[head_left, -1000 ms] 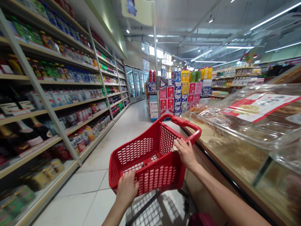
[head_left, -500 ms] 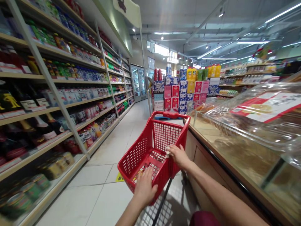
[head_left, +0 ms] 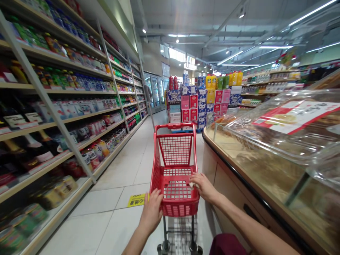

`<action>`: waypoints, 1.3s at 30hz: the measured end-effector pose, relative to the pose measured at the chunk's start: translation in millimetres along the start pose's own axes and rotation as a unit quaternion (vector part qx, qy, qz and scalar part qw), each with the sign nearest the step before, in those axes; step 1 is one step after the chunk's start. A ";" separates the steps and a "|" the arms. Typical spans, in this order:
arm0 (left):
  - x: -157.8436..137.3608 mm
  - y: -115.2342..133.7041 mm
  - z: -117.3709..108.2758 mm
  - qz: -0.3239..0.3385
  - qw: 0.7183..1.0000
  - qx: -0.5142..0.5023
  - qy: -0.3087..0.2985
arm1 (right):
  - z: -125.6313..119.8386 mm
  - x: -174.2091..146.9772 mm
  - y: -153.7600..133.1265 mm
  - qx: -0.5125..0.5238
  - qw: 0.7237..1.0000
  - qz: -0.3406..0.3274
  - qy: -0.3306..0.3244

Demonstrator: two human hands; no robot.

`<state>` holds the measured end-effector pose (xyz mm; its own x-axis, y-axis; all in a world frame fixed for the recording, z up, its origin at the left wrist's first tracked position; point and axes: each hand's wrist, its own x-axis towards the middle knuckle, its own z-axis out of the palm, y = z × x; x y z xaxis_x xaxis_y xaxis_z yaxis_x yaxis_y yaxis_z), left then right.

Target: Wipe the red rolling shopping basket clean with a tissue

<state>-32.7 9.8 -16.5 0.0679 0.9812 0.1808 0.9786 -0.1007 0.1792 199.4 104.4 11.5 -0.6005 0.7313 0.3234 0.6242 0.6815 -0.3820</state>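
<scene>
A red plastic shopping cart [head_left: 175, 173] stands in front of me, its basket showing no goods and its handle at the far end. Against its near left corner rests my left hand [head_left: 152, 209], palm down, fingers stretched and slightly apart. My right hand [head_left: 205, 187] is at the right rim, fingers bent, with a small white crumpled piece [head_left: 193, 185] at the fingertips. What that piece is made of I cannot make out. The right palm is hidden.
Drink shelves [head_left: 66, 91] line the left side. To the right runs a display counter [head_left: 239, 191] bearing clear plastic food boxes [head_left: 294, 117]. Stacked cartons and bottles [head_left: 190, 108] stand ahead. A yellow floor sticker [head_left: 136, 200] lies left of the cart.
The cart has swung from a slant to straight ahead, its near end moving right and its far end left. My left hand has shifted slightly left; the right stays by the right rim.
</scene>
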 end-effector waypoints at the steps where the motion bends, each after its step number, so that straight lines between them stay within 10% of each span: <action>1: 0.3 -4.9 0.8 0.001 1.000 0.003 0.005 | 4.9 -8.5 2.6 0.002 1.000 -0.001 0.016; 7: 11.7 12.5 9.2 0.012 0.999 -0.042 0.010 | 44.3 -50.9 -4.1 -0.020 0.989 0.000 0.145; 13: 17.4 30.6 14.2 0.038 0.997 -0.064 -0.008 | 52.2 -28.7 -5.5 -0.075 0.964 0.129 0.221; 18: 15.1 31.2 11.2 0.044 0.997 -0.059 -0.018 | 74.5 -21.0 -25.1 -0.066 0.983 0.007 0.170; 24: 3.5 6.3 8.5 -0.052 0.997 0.002 0.058 | 61.1 -29.2 -9.3 -0.105 0.966 0.118 0.203; 33: 3.0 -3.1 1.3 -0.025 0.998 0.050 0.020 | 103.3 -4.7 -61.2 -0.090 0.979 -0.091 0.160; 39: 4.1 3.9 -0.4 -0.031 0.999 0.044 0.012 | 77.0 -22.3 -18.2 -0.142 0.967 0.041 0.208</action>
<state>-28.7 13.4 -14.7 0.0038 0.9808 0.1949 0.9941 -0.0249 0.1058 163.0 73.6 -55.5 -0.3268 0.6918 0.6439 0.8087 0.5573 -0.1882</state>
